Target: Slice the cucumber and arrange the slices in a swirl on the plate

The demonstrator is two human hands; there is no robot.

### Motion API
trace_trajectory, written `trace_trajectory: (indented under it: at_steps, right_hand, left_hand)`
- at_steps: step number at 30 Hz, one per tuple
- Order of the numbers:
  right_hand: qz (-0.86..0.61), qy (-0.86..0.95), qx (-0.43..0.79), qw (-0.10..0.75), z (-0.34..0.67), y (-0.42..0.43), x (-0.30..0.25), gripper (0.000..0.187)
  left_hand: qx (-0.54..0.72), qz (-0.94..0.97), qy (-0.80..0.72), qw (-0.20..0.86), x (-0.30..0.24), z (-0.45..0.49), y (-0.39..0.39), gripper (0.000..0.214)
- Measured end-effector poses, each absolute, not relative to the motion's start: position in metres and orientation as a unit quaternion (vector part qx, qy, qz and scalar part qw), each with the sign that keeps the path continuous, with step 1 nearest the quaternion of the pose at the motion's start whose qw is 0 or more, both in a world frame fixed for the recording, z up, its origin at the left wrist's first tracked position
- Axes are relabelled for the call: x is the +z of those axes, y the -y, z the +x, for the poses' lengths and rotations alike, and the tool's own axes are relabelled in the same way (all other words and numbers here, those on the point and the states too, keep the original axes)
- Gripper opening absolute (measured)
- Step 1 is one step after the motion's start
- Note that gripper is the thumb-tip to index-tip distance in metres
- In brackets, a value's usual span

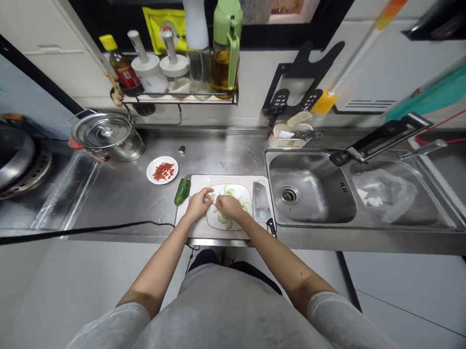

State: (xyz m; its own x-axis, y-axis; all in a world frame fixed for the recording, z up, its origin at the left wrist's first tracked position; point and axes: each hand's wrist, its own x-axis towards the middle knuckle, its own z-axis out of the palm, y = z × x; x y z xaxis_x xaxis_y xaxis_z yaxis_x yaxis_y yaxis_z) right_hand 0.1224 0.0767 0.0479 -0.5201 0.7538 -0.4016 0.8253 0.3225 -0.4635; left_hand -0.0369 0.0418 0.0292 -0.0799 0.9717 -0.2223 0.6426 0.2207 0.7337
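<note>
Grey shirt fills the bottom centre of the frame. Right of centre sits the sink, its right basin holding a crumpled clear bag with white scraps. Mid-frame lies the board. At left, the wok is cut off by the frame edge. Upper left, the lidded pot hides its contents; upper centre, the jug holds amber oil. On the board, the plate bears slices, partly covered by the hands. Beside it the knife points up the frame, handle at lower right. Left of centre, the saucer holds chopped red bits. Over the plate, the left hand has thumb and fingers pinched together, the right hand curled beside it (whether either grips a slice, I cannot tell). At the board's upper left, the cucumber slants lower left to upper right. Pale green slices are smallest.
</note>
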Motion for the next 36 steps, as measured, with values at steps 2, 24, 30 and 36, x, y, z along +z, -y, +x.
trace_trajectory:
  at_steps: [2,24,30,36]
  right_hand:
    - [0.49,-0.814,-0.306,0.063,0.122,-0.073,0.047,0.018]
    - [0.441,-0.872,-0.196,0.083,0.13,-0.049,0.031,0.037]
    - [0.451,-0.868,-0.192,0.078,0.13,-0.047,0.03,0.037]
    - [0.456,-0.866,-0.189,0.076,0.125,-0.044,0.029,0.04]
  left_hand:
    - [0.2,0.612,-0.695,0.32,0.032,-0.036,-0.043,0.039]
    - [0.18,0.661,-0.691,0.231,0.025,-0.037,-0.038,0.027]
    - [0.178,0.663,-0.692,0.225,0.022,-0.038,-0.038,0.027]
    - [0.175,0.661,-0.694,0.224,0.021,-0.038,-0.037,0.027]
